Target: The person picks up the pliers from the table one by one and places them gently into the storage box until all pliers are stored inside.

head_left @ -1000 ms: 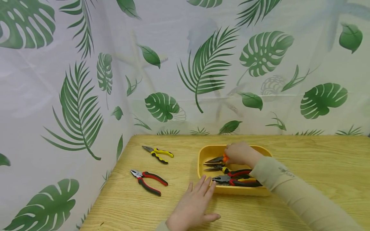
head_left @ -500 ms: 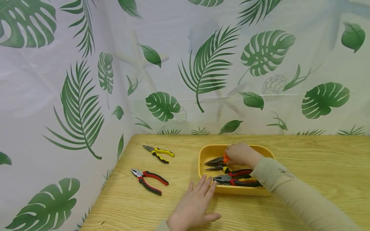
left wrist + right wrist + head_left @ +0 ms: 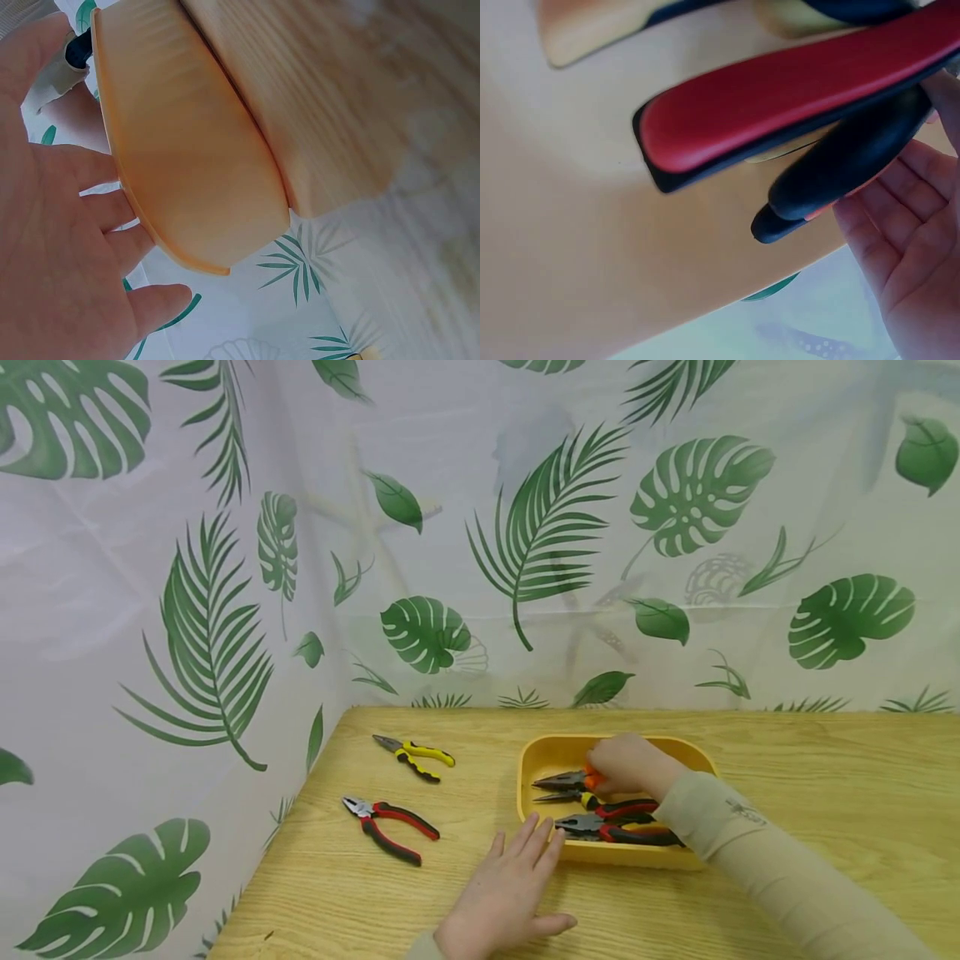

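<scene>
In the head view, my right hand (image 3: 633,764) reaches into a yellow plastic bin (image 3: 622,855) and grips needle-nose pliers (image 3: 561,781) by their orange handles. The right wrist view has its fingers curled at black-and-orange handles (image 3: 847,154), behind a red-and-black handle (image 3: 795,94). More pliers lie in the bin: a slim-nosed pair (image 3: 558,797) and combination pliers (image 3: 581,825) with red-and-black handles. My left hand (image 3: 502,893) rests with straight, spread fingers against the bin's near left rim; the left wrist view shows these fingertips touching the bin's side (image 3: 187,142).
Left of the bin, yellow-and-black long-nose pliers (image 3: 412,757) and red-and-black combination pliers (image 3: 390,828) lie on the wooden table (image 3: 322,902). A leaf-print curtain (image 3: 450,543) hangs along the table's back and left edges.
</scene>
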{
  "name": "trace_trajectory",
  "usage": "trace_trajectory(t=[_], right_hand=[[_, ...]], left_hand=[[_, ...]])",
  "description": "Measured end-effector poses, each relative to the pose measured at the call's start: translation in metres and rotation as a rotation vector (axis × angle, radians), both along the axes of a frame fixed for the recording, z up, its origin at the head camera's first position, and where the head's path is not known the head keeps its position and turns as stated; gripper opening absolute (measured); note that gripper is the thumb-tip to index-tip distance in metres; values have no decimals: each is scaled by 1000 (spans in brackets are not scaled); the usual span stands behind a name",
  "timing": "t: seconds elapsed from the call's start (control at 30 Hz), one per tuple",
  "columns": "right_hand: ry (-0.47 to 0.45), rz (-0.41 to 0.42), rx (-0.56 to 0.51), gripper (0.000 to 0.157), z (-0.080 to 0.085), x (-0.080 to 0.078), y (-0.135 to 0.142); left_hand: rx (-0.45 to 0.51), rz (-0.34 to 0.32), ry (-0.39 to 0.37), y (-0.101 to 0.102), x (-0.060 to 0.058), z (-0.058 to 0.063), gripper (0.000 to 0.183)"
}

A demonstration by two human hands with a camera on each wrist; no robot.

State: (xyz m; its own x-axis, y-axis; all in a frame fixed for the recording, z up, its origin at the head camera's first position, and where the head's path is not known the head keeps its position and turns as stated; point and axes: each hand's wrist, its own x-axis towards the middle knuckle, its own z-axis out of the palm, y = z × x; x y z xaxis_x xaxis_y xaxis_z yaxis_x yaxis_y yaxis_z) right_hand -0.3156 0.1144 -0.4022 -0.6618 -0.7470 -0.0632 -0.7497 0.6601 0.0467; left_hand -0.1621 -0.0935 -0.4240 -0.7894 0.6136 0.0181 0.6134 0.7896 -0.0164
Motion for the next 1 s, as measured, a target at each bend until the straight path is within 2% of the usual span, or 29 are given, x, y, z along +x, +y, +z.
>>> trace_trajectory(t=[0.37, 1.0], right_hand=[[-39, -53, 23, 22, 0, -2, -2], [-65, -70, 40, 22, 3, -1, 0]], left_hand=[[-2, 10, -16, 0, 0, 1, 85], [-3, 6, 2, 1, 0, 0, 85]])
